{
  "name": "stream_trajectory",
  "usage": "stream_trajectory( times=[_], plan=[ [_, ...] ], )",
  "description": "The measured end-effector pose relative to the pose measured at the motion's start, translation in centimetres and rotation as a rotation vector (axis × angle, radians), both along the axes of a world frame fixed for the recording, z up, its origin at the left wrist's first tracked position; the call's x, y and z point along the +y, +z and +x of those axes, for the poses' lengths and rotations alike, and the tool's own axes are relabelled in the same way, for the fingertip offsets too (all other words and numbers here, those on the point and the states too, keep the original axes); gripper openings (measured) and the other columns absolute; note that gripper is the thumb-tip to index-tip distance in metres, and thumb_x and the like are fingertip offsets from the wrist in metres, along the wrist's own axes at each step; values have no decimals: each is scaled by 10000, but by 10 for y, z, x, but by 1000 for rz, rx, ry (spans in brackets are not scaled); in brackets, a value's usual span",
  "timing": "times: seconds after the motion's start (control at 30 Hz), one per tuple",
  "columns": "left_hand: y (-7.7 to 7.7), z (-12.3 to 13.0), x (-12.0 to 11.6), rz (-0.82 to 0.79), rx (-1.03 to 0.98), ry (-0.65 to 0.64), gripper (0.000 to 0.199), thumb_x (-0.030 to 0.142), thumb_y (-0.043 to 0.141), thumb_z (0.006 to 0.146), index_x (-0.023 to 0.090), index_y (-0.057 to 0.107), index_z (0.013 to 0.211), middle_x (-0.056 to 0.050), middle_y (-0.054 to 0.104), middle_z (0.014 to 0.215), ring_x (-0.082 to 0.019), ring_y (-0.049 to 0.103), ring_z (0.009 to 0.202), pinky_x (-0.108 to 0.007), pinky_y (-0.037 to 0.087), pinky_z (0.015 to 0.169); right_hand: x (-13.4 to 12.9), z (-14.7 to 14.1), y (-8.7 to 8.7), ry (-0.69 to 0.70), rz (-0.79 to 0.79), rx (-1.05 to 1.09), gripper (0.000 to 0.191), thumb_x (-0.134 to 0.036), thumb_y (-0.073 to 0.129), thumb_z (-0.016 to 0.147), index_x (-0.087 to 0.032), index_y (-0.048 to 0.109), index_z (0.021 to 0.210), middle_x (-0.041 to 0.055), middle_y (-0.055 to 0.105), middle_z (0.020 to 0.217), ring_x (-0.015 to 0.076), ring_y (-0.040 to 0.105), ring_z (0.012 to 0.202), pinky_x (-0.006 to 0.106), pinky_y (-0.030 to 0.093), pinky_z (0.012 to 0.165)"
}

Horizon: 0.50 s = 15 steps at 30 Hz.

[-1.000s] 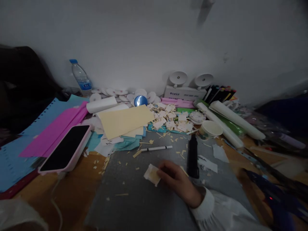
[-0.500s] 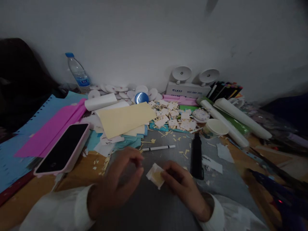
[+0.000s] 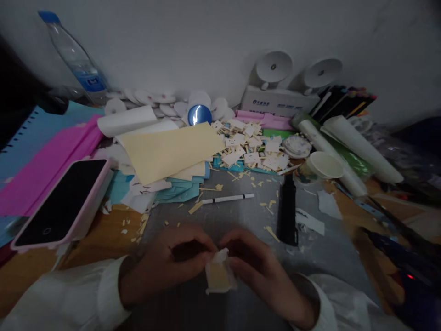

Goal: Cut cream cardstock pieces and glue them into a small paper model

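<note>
A small packet of whitish wrapping with a pale yellow middle (image 3: pixel 219 276) is held up over the grey mat (image 3: pixel 165 303). My left hand (image 3: pixel 172 257) pinches its upper left side between thumb and fingers. On the other side, my right hand (image 3: pixel 263 271) grips its right edge with thumb and forefinger. Both hands are slightly blurred. Just beyond them a white pen (image 3: pixel 228 198) lies on the mat, with yellow paper scraps around it. A black cutter (image 3: pixel 287 214) rests to the right of the pen.
A phone in a pink case (image 3: pixel 65 202) lies at left. Behind are yellow paper (image 3: pixel 168 149), a pile of small white cards (image 3: pixel 251 145) and a paper cup (image 3: pixel 322 168). A bottle (image 3: pixel 77 59) stands back left; a dark tool with a red light (image 3: pixel 406 271) is at right.
My left hand has moved right and taken hold of the packet, which has turned and come slightly lower. The view has tilted down and closer to the mat.
</note>
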<state>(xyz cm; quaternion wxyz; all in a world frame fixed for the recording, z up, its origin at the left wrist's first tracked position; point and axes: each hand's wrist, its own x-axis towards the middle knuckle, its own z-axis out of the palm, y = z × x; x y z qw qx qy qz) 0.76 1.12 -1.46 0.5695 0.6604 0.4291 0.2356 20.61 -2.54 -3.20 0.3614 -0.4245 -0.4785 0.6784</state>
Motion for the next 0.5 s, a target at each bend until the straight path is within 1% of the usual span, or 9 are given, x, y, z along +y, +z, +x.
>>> stream_trajectory(
  times=[0.07,0.13,0.2,0.27,0.37,0.5],
  plan=[
    [0,0,0,51,11,-39,95,183,606,788,192,700,800,12,652,718,-105,558,636,-187,402,568,-2,-1,-2,4,13,-2,166,-330,615,851,-222,567,968,5,566,864,110,541,782,219,455,704],
    [-1,0,0,56,13,-66,93,181,614,782,193,706,787,13,654,705,-102,552,625,-185,394,560,-3,-2,-5,6,34,14,120,-274,604,860,-227,565,962,-2,564,862,101,543,780,210,455,706],
    [-2,0,1,7,8,-71,86,193,620,780,188,705,793,8,662,713,-107,562,636,-186,400,563,-4,-1,-6,6,61,20,69,-229,594,865,-223,568,929,-16,554,821,85,532,736,191,449,670],
    [-2,1,2,-81,-16,-62,82,214,628,778,176,698,795,3,665,711,-108,568,631,-183,409,556,-3,0,-5,3,100,15,37,-197,595,862,-212,574,888,-21,542,797,77,520,704,179,442,638],
    [-3,1,2,-177,-66,-52,87,236,640,775,164,685,794,6,653,689,-95,550,590,-171,403,525,-3,2,-4,11,172,19,42,-167,592,857,-203,579,876,-9,542,823,82,527,716,185,445,625],
    [-5,0,2,-243,-97,-10,104,264,652,772,163,673,785,12,626,674,-84,517,556,-167,385,492,-1,4,-3,33,260,-15,65,-147,541,874,-202,576,869,3,539,830,97,533,723,211,449,632]
  ],
)
